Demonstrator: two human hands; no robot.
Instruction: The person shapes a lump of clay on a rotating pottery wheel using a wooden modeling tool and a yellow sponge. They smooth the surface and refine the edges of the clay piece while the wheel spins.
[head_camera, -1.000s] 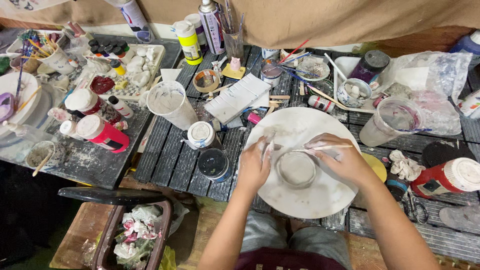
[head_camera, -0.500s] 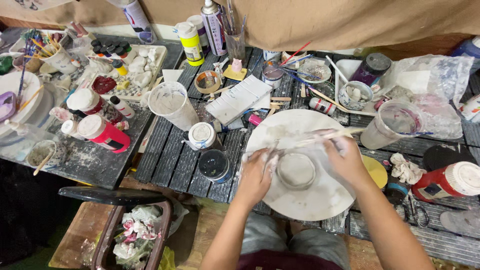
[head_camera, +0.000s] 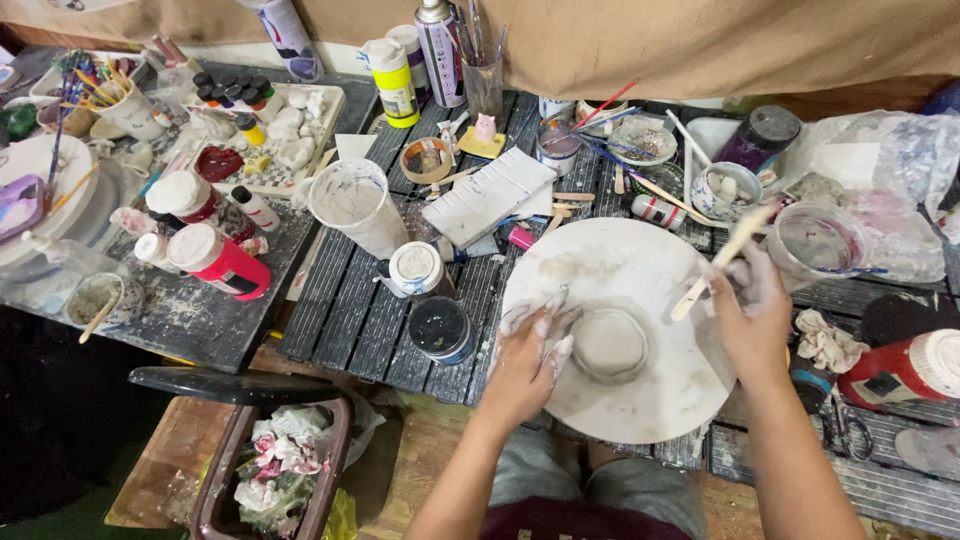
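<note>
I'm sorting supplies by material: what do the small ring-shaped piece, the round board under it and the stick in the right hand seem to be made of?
The small ring-shaped piece looks like wet grey clay: matt, soft-edged, with the same smear on the left hand. The round board looks like plaster or a coated board, pale and chalky with clay streaks; hard to tell which. The stick in the right hand seems to be bare light wood.

Open room across the round board's (head_camera: 600, 260) far half; hemmed by jars (head_camera: 440, 328) left, plastic cup (head_camera: 815, 245) right.
</note>
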